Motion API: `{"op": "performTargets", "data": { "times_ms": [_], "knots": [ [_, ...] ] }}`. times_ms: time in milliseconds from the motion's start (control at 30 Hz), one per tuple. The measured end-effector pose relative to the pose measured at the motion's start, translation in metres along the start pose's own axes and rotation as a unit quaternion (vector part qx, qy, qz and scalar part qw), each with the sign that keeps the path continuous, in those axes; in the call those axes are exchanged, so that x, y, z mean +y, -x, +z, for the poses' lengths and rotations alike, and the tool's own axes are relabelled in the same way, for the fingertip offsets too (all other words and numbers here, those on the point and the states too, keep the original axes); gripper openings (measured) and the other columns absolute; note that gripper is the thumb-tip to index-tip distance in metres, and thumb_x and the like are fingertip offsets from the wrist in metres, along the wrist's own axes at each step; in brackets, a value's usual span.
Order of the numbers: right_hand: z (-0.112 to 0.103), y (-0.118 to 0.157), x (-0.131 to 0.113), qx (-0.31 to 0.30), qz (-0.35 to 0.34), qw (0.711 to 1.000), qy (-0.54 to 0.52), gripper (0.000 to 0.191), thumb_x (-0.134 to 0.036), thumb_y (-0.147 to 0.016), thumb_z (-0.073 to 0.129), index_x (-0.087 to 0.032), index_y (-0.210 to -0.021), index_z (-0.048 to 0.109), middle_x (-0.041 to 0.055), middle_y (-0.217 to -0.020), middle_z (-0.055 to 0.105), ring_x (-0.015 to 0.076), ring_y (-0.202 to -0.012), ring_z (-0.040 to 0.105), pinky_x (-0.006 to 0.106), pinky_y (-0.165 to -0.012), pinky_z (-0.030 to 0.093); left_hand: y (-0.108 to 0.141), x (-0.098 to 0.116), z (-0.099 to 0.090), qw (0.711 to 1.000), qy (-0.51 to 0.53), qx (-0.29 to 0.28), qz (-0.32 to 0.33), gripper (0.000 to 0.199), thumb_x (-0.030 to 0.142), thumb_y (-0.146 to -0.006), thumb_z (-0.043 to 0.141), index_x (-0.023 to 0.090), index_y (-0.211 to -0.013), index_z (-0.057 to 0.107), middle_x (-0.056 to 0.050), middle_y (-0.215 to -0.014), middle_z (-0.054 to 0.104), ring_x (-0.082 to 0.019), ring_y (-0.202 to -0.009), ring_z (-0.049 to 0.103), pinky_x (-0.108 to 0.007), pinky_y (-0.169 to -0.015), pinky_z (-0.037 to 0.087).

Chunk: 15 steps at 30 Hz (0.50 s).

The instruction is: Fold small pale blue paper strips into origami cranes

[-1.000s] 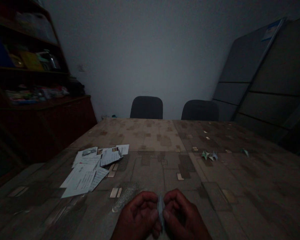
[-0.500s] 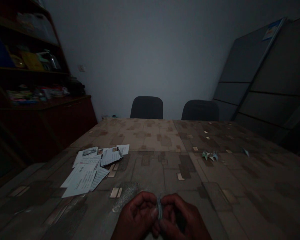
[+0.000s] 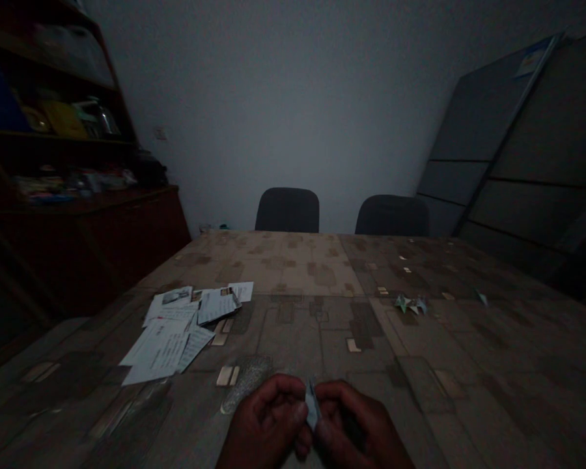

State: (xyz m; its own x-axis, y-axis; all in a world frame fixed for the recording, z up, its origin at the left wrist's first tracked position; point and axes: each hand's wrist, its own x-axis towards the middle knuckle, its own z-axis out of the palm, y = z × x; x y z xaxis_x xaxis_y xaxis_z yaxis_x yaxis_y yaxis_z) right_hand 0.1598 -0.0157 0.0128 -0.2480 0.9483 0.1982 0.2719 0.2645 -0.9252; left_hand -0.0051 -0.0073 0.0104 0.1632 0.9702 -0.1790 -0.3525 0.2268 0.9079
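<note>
A small folded piece of paper, pale and narrow, stands upright between my two hands at the bottom middle of the head view. My left hand pinches its left side between thumb and fingers. From the other side my right hand grips it the same way, fingers curled. Fingertips cover parts of the paper, and the dim light hides its finer folds. Farther right on the table lies a cluster of small folded paper figures, and a single small folded paper piece lies beyond them.
Loose printed sheets and cards lie overlapping on the left of the patterned tablecloth. Two dark chairs stand behind the far table edge. A filled shelf cabinet is at the left, grey panels at the right.
The paper between my hands shows a broader, flatter face now, where it looked like a thin edge-on stack before. Both hands stay in nearly the same place.
</note>
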Motion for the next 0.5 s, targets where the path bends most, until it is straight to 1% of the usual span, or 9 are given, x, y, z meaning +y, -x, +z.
{"op": "performTargets", "data": {
  "times_ms": [100, 200, 267, 367, 433, 500],
  "knots": [
    [0.003, 0.000, 0.003, 0.008, 0.008, 1.000, 0.001, 0.027, -0.038, -0.083, 0.059, -0.018, -0.100, 0.065, 0.0027, -0.069, 0.067, 0.0163, -0.060, 0.058, 0.025, -0.057, 0.044, 0.001, 0.002, 0.001, 1.000, -0.013, 0.005, -0.002, 0.045, 0.054, -0.060, 0.085, 0.016, -0.077, 0.066, 0.001, -0.046, 0.064, -0.013, -0.044, 0.055, -0.023, -0.050, 0.040],
    [0.004, 0.000, 0.003, 0.006, 0.017, 1.000, 0.000, 0.024, -0.042, -0.084, 0.059, -0.019, -0.090, 0.060, 0.0011, -0.064, 0.064, 0.0146, -0.055, 0.055, 0.024, -0.053, 0.039, 0.002, 0.004, 0.002, 1.000, -0.018, 0.003, 0.007, 0.039, 0.049, -0.064, 0.083, 0.016, -0.076, 0.066, 0.001, -0.046, 0.063, -0.012, -0.045, 0.054, -0.023, -0.051, 0.040],
    [0.004, 0.000, 0.000, 0.003, 0.022, 1.000, -0.007, 0.023, -0.043, -0.084, 0.057, -0.020, -0.083, 0.057, -0.0003, -0.061, 0.061, 0.0139, -0.054, 0.052, 0.023, -0.052, 0.036, 0.002, 0.005, 0.002, 0.999, -0.028, 0.012, 0.013, 0.032, 0.042, -0.065, 0.083, 0.016, -0.074, 0.067, 0.003, -0.048, 0.061, -0.012, -0.047, 0.054, -0.022, -0.051, 0.040],
    [0.004, 0.000, -0.004, 0.005, 0.034, 0.999, -0.017, 0.024, -0.044, -0.085, 0.055, -0.020, -0.081, 0.053, -0.0024, -0.060, 0.056, 0.0131, -0.053, 0.049, 0.023, -0.052, 0.033, 0.005, 0.008, 0.005, 0.995, -0.070, 0.048, 0.048, 0.019, 0.027, -0.062, 0.083, 0.017, -0.072, 0.070, 0.002, -0.058, 0.064, -0.013, -0.055, 0.058, -0.021, -0.054, 0.043],
    [0.004, 0.000, -0.006, 0.006, 0.048, 0.999, -0.021, 0.024, -0.044, -0.084, 0.054, -0.020, -0.080, 0.052, -0.0036, -0.059, 0.052, 0.0125, -0.052, 0.046, 0.024, -0.052, 0.032, 0.007, 0.010, 0.008, 0.992, -0.087, 0.065, 0.062, 0.016, 0.020, -0.060, 0.081, 0.018, -0.073, 0.070, 0.001, -0.066, 0.068, -0.015, -0.058, 0.061, -0.022, -0.056, 0.045],
    [0.004, -0.001, -0.006, 0.002, 0.062, 0.998, -0.029, 0.024, -0.044, -0.084, 0.054, -0.021, -0.079, 0.050, -0.0048, -0.058, 0.049, 0.0121, -0.051, 0.044, 0.024, -0.052, 0.030, 0.008, 0.011, 0.009, 0.992, -0.081, 0.072, 0.057, 0.016, 0.018, -0.060, 0.079, 0.018, -0.073, 0.070, 0.000, -0.070, 0.070, -0.015, -0.059, 0.062, -0.023, -0.058, 0.047]
  ]
}}
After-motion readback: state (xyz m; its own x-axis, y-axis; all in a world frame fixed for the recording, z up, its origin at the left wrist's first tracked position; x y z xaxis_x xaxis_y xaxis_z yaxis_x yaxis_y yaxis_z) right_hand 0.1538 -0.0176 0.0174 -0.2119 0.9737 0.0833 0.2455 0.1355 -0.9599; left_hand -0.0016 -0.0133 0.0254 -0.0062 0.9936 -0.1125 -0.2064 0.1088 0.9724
